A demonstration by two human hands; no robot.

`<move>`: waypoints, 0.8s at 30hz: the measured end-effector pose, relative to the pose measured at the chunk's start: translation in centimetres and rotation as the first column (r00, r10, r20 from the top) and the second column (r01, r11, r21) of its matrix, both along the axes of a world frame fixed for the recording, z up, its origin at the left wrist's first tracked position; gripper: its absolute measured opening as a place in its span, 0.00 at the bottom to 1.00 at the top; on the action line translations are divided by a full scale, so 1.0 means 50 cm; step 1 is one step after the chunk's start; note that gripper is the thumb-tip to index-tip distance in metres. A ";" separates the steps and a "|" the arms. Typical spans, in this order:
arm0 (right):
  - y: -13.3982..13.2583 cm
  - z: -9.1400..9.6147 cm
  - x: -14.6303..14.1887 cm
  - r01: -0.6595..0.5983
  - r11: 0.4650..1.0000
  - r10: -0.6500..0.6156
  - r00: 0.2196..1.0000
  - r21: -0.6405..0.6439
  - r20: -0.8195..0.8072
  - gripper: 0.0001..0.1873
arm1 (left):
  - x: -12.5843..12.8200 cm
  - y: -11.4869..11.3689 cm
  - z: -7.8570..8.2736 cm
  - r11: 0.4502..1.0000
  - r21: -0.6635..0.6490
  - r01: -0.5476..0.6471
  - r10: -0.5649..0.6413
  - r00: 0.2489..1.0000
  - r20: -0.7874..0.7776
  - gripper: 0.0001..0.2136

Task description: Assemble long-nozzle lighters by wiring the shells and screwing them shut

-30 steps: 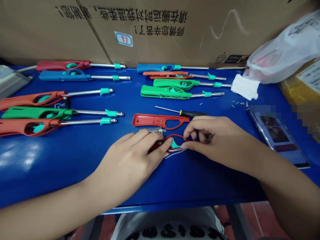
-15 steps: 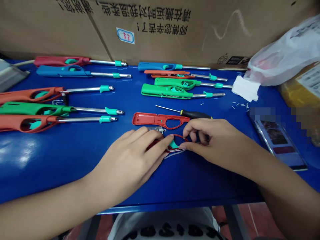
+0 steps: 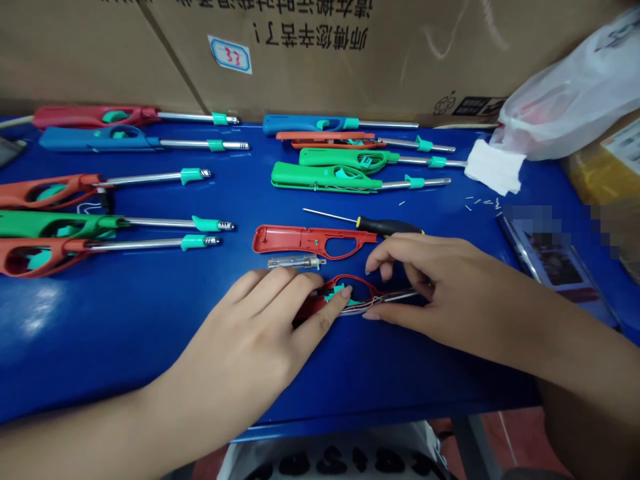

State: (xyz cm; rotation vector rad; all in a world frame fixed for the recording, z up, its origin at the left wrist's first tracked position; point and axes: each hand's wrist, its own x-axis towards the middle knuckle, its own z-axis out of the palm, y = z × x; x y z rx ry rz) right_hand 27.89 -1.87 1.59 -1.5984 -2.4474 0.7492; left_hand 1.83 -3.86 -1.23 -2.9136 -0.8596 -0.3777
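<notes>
My left hand point(image 3: 265, 320) presses an opened red gas lighter point(image 3: 367, 283) against the table, its fingers over the handle end. That handle half holds a turquoise trigger point(image 3: 337, 293) and thin white wires. At the neck of the lighter, my right hand point(image 3: 415, 277) has thumb and index finger apart, the thumb tip beside the wires. A metal tube point(image 3: 400, 295) runs under its curled fingers. The other red shell half point(image 3: 300, 240) lies just beyond, inner side up. Between the halves sits a clear gas tank point(image 3: 293, 261). The rest of the handle is hidden under my left hand.
A screwdriver point(image 3: 390, 227) with a black and yellow handle lies behind my right hand. Several lighters, such as a green one point(image 3: 325, 177), lie farther back. A phone point(image 3: 560, 267), white paper point(image 3: 495, 167) and a plastic bag point(image 3: 570, 100) are at right; a cardboard box point(image 3: 310, 73) stands behind.
My left hand has shifted down, uncovering the gas tank and more of the trigger. The right thumb and index finger are farther apart, and the metal tube now shows. The view has shifted slightly.
</notes>
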 end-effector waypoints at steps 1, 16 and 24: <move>-0.001 -0.001 -0.001 -0.003 1.000 0.003 1.000 -0.001 0.007 0.14 | 0.000 0.000 0.000 1.000 0.002 0.000 0.000 1.000 -0.002 0.21; 0.007 0.001 -0.009 -0.025 0.997 0.027 0.999 0.073 -0.033 0.06 | -0.002 0.010 -0.008 0.991 -0.133 -0.025 0.036 0.996 0.083 0.17; 0.011 0.020 0.012 -0.234 0.971 0.233 0.972 0.048 0.033 0.04 | -0.005 0.026 -0.006 0.985 -0.173 -0.010 0.042 0.981 0.187 0.13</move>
